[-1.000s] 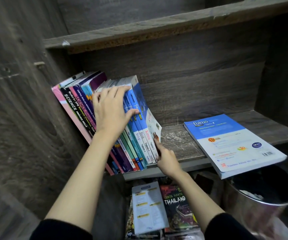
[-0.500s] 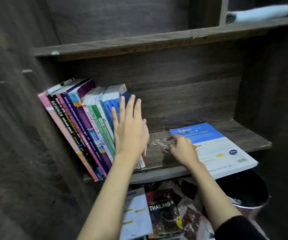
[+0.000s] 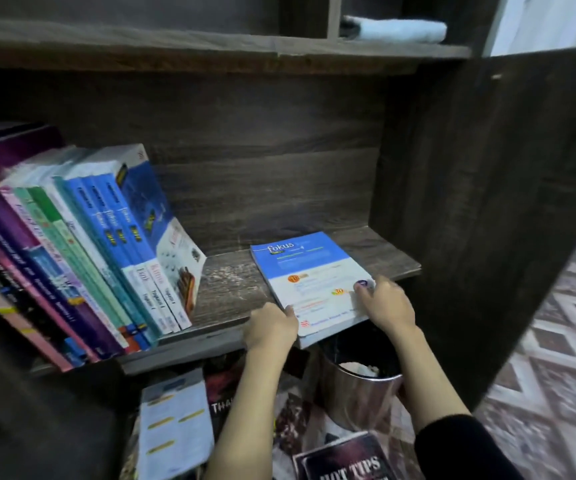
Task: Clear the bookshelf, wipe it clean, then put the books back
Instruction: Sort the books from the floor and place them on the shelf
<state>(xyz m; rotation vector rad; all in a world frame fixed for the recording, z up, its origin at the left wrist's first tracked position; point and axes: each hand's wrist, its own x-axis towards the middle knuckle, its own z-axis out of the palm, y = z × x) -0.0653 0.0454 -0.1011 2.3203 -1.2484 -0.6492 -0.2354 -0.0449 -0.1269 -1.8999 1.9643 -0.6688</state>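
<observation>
A dark wooden bookshelf [image 3: 231,282] holds a row of leaning books [image 3: 82,251] at the left. A blue and white "fokus" book [image 3: 311,271] lies flat on the shelf's right part, its near end jutting over the front edge. My left hand [image 3: 271,327] grips the book's near left corner. My right hand [image 3: 388,301] holds its near right edge, thumb on the cover. The shelf wood between the row and the flat book is scuffed and dusty.
A metal bin [image 3: 359,393] with a dark liner stands on the floor under the flat book. Several books and magazines [image 3: 175,424] lie on the floor below the shelf. A pale folded cloth [image 3: 395,29] rests on the upper shelf. Patterned flooring [image 3: 556,341] spreads at right.
My left hand left the leaning row and moved right to the flat book's corner. My right hand slid to the book's right edge. The view swung right.
</observation>
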